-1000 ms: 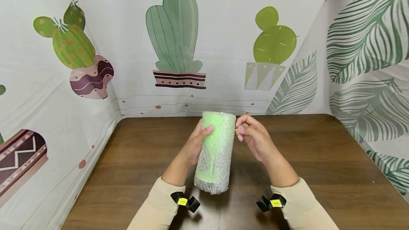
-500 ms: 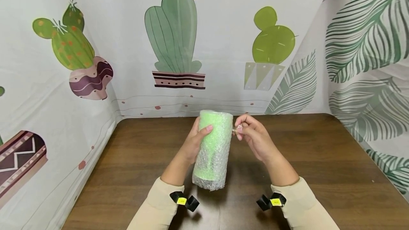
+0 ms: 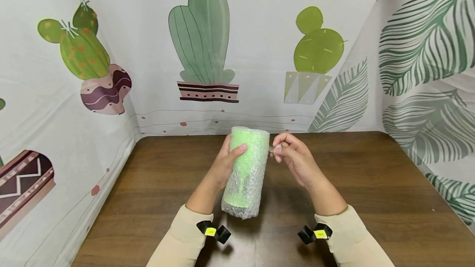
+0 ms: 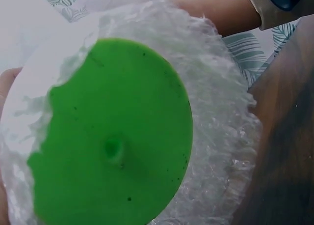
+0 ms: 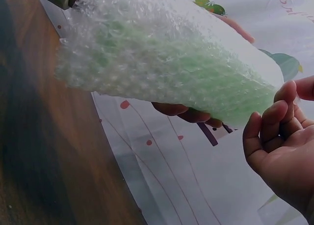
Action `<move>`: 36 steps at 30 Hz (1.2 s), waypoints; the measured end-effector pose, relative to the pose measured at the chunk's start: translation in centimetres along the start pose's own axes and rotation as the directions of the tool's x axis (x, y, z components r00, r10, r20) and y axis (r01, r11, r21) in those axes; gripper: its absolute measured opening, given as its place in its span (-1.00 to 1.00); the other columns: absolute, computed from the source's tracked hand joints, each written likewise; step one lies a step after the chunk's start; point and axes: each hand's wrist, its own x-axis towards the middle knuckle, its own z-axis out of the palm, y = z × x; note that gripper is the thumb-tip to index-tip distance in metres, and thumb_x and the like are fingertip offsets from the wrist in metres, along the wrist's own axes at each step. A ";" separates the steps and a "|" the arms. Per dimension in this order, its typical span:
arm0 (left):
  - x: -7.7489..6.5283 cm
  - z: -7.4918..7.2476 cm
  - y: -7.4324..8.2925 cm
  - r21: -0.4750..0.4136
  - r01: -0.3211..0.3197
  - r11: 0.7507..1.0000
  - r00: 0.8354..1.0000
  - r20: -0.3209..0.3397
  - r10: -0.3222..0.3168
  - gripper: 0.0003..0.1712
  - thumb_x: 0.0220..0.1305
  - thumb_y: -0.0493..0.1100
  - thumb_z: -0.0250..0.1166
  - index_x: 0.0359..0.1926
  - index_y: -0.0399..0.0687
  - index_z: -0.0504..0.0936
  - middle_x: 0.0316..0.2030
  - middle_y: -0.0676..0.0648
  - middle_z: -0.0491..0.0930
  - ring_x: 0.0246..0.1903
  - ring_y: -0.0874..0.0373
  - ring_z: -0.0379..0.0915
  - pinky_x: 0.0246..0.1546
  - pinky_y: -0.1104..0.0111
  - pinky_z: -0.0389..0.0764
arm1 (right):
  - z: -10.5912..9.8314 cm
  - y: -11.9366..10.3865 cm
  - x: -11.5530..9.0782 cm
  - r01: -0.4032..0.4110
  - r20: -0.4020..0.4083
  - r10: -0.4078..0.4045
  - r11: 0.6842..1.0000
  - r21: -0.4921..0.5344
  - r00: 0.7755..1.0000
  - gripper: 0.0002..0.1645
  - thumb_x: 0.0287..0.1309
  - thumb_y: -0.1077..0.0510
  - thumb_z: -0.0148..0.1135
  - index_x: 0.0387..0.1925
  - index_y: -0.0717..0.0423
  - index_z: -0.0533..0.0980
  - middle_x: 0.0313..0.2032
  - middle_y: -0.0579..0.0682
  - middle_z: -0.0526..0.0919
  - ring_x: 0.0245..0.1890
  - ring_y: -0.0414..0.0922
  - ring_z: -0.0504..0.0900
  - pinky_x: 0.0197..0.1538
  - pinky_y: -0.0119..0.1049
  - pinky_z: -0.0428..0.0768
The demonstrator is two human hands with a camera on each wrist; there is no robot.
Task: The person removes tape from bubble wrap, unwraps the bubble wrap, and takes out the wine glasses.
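In the head view, a green goblet-shaped thing point(image 3: 243, 166) shows through its clear bubble wrap point(image 3: 256, 193), standing slightly tilted above the table. My left hand point(image 3: 225, 160) grips the bundle from the left, thumb across its front and the other fingers mostly hidden behind. At the upper right side, my right hand point(image 3: 295, 158) pinches a short strip of clear tape point(image 3: 272, 149) that stretches from the wrap. A flat, round green base point(image 4: 122, 126) with a small dimple at its centre faces the left wrist view, ringed by crumpled wrap.
The brown wooden table point(image 3: 156, 201) lies beneath both hands. Behind it and at the sides hangs a white cloth point(image 3: 259, 52) printed with cacti and leaves. Each sleeve carries a black wrist camera point(image 3: 222, 235).
The wrapped bundle and my left hand have shifted a little left and up. My right hand stays nearly still, and more of the tape strip shows between it and the wrap.
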 end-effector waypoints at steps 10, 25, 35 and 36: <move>0.0 0.0 0.0 0.022 0.002 1.000 0.999 -0.038 -0.002 -0.28 0.33 0.06 0.14 0.44 0.29 0.09 -0.04 -0.13 0.47 -0.26 0.11 0.57 -0.31 0.22 0.71 | -0.1 0.0 0.1 -0.004 -0.009 0.004 1.000 0.011 1.000 -0.75 0.23 0.43 -0.06 -0.26 0.07 0.46 -0.56 -0.18 0.45 -0.50 -0.27 0.47 -0.20 -0.40 0.58; 0.1 -0.1 -0.1 0.075 0.005 0.997 0.998 -0.068 0.000 -0.28 0.32 0.03 0.18 0.44 0.26 0.11 -0.04 -0.15 0.47 -0.28 0.09 0.60 -0.32 0.19 0.73 | -0.2 -0.1 0.0 0.014 0.011 -0.014 1.000 0.015 1.000 -0.73 0.23 0.44 -0.09 -0.26 0.06 0.46 -0.58 -0.16 0.44 -0.51 -0.21 0.45 -0.15 -0.34 0.60; 0.1 0.0 -0.1 0.132 0.000 0.991 0.993 -0.116 0.015 -0.29 0.31 0.01 0.24 0.41 0.26 0.15 -0.02 -0.24 0.52 -0.31 0.07 0.64 -0.32 0.13 0.75 | -0.3 -0.1 0.0 0.027 0.022 -0.027 1.000 0.015 0.999 -0.75 0.24 0.43 -0.09 -0.27 0.07 0.44 -0.59 -0.15 0.39 -0.52 -0.21 0.42 -0.11 -0.27 0.60; 0.2 0.0 -0.1 0.132 0.000 0.991 0.993 -0.116 0.016 -0.29 0.31 0.01 0.24 0.41 0.27 0.15 -0.02 -0.23 0.52 -0.31 0.08 0.64 -0.32 0.12 0.75 | -0.3 -0.1 0.0 0.027 0.023 -0.028 1.000 0.014 0.999 -0.75 0.24 0.43 -0.10 -0.27 0.07 0.44 -0.59 -0.15 0.39 -0.51 -0.21 0.43 -0.11 -0.26 0.60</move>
